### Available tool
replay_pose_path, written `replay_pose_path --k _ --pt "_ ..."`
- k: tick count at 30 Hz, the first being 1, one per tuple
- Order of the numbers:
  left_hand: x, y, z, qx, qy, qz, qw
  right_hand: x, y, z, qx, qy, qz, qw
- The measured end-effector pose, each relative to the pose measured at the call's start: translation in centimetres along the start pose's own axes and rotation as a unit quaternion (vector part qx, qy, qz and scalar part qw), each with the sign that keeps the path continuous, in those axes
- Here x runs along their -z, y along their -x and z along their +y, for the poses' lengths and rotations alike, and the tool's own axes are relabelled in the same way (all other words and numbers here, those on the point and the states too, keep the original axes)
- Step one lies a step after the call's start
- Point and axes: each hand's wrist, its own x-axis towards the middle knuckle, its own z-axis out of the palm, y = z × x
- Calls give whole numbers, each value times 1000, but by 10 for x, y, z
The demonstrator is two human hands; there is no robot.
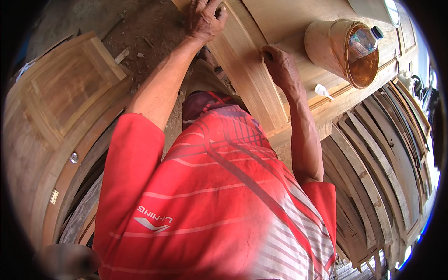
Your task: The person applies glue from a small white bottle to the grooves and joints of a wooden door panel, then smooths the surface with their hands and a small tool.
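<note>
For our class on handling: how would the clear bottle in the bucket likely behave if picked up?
The bottle would probably flex when gripped: it looks like thin, clear plastic. Being rounded, it would likely roll if laid flat.

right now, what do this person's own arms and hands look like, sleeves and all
Both arms wear short red sleeves that end near the elbows. Below them the forearms are bare and narrow toward the wrists. The left grip and right grip are bare hands: no gloves, watch or bracelet shows, though the picture's top edge cuts off part of the left one.
</note>
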Motion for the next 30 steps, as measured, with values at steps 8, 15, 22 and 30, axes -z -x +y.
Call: replay_pose_path --k 8,15,22,30 --pt "-7 1 -9 -23 22 20 999 9 7 8 -43 -38 19 998" --pt "-4 -1 -5 -21 6 14 1000 34 15 22 -65 -78 23 995" --pt "-1 -2 -5 -20 7 6 1000 40 61 16 -97 -76 -16 992" --pt "-1 0 -6 -8 3 3 1000 26 120 34 -132 -31 -33 990"
